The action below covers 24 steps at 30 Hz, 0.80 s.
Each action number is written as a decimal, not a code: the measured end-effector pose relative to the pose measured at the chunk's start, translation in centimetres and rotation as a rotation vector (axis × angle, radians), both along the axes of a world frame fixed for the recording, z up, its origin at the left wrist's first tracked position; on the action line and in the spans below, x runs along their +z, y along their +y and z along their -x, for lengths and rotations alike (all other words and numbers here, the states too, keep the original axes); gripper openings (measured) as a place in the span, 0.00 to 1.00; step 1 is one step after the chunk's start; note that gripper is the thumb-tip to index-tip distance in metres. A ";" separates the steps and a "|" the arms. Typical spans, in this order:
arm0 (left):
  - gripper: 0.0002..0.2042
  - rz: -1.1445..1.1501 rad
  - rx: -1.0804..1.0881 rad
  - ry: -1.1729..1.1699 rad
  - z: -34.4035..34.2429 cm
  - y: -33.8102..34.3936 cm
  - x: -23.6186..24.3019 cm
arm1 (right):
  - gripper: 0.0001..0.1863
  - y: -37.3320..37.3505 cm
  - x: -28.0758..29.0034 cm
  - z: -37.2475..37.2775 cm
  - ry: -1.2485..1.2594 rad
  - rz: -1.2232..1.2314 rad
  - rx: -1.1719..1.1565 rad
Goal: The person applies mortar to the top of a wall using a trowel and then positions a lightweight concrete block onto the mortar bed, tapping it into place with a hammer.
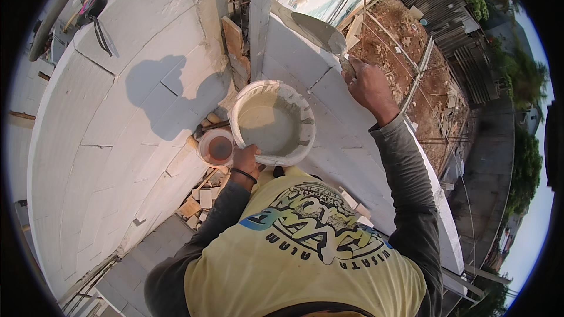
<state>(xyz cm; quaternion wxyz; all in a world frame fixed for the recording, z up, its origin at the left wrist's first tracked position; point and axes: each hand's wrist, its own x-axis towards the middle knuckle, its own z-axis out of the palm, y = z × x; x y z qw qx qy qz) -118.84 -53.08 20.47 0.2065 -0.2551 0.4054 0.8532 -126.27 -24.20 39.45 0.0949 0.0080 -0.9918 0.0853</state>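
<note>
My left hand [247,162] is closed on the rim of a pale plastic bucket [305,126], which holds grey, wet paste [270,128]. My right hand [367,88] grips the handle of a metal trowel [317,29], its broad blade over the top edge of the right-hand white block wall [326,91]; whether the blade touches the wall is unclear. Just left of the bucket, lower down, is a small container [204,145] with reddish-brown contents, beside some tool handles [205,125] in the corner.
Another white block wall [100,141] curves along the left, with a tape measure [92,9] on its top. A grey concrete column [261,23] stands in the corner. Rubble [200,205] lies below. Beyond the right wall are a dirt yard [423,76], metal sheeting [429,0], wires and trees.
</note>
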 end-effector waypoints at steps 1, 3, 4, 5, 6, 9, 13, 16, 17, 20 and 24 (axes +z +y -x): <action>0.22 0.026 -0.009 -0.010 0.0 -0.2 0.1 | 0.15 -0.7 0.0 0.5 0.011 -0.003 -0.017; 0.22 0.045 -0.008 -0.011 -0.1 -0.6 0.0 | 0.15 -1.0 0.0 1.5 0.009 -0.015 -0.021; 0.22 0.038 0.005 -0.006 -0.4 -0.7 -0.5 | 0.15 -0.9 -0.3 1.9 -0.006 -0.025 -0.005; 0.22 0.030 0.018 -0.002 -0.7 -0.7 -0.9 | 0.15 -0.9 -0.4 2.0 -0.022 -0.035 0.010; 0.22 0.015 0.040 0.004 -0.9 -0.7 -1.4 | 0.15 -0.8 -0.5 1.9 -0.012 -0.023 -0.002; 0.21 -0.009 0.092 0.020 -1.2 -0.6 -1.8 | 0.16 -0.7 -0.5 1.8 0.028 0.004 -0.022; 0.22 0.038 0.058 0.023 -1.1 -1.2 -1.6 | 0.16 -0.6 0.1 0.9 -0.011 0.009 -0.058; 0.24 0.049 0.071 0.014 -1.3 -1.6 -1.5 | 0.16 0.0 0.5 0.8 -0.055 0.073 -0.121; 0.25 0.044 0.083 0.009 -1.3 -1.7 -1.7 | 0.16 0.3 0.5 0.9 -0.059 0.103 -0.148; 0.28 0.047 0.027 -0.006 -0.9 -2.3 -2.6 | 0.17 2.4 0.4 1.3 -0.109 0.369 -0.088; 0.31 0.047 0.016 -0.001 -1.2 -2.8 -1.8 | 0.19 2.6 2.8 1.6 -0.225 0.623 -0.063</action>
